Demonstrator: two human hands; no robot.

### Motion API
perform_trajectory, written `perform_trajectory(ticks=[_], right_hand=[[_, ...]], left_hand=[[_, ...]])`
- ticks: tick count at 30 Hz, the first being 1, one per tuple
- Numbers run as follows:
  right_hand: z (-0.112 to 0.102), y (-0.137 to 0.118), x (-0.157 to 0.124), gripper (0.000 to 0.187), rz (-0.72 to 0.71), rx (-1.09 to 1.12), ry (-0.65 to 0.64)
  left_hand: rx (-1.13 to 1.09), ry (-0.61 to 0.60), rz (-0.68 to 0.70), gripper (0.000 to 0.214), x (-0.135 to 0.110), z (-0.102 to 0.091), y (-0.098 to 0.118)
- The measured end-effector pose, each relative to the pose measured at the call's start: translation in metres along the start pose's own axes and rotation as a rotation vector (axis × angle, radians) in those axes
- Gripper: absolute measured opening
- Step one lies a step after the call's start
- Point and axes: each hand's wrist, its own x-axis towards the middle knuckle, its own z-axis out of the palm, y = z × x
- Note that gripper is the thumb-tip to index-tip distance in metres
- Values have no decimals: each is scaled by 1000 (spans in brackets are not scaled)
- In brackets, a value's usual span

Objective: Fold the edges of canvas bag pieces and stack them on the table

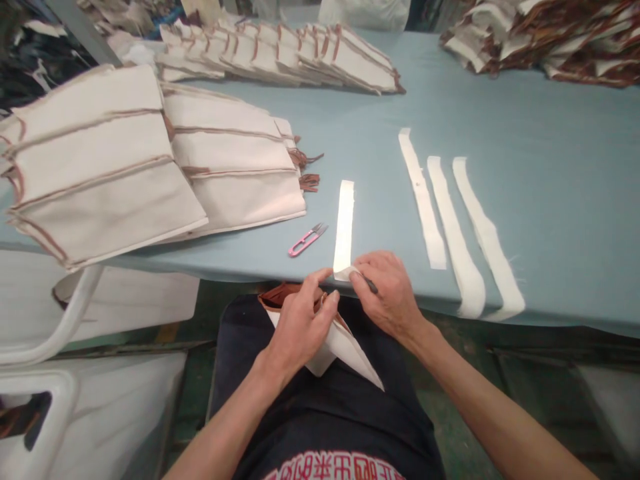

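A cream fabric piece with brown lining lies across my lap. The thumb and fingers of my left hand are closed on its upper edge, and the index fingertip reaches towards a short white strip. This strip lies on the table with its near end at the table's edge. My right hand pinches that lifted near end. A small dark object pokes out between its fingers; its kind is hidden. Left of the strip lies a pair of pink thread snips.
Stacked cream fabric panels with brown edging cover the table's left side. More overlapping panels lie at the back. Three longer white strips lie right of my hands. A brown-and-cream heap sits far right. A white metal frame stands lower left.
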Motion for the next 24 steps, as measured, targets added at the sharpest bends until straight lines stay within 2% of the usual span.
perform_trajectory(ticks=[3, 6, 13, 19, 24], right_hand=[[-2, 3, 1, 23, 14, 40, -25], [-6, 6, 4, 24, 15, 68, -65], [-12, 13, 9, 23, -2, 97, -135], [-10, 15, 8, 20, 10, 100, -139], [-6, 13, 7, 18, 40, 65, -110]], left_hand=[[-80, -74, -46, 29, 16, 3, 3], [-113, -71, -101, 23, 24, 6, 3], [-200, -66, -153, 28, 23, 9, -5], [-249, -75, -151, 34, 23, 11, -15], [-219, -47, -88, 31, 26, 6, -16]])
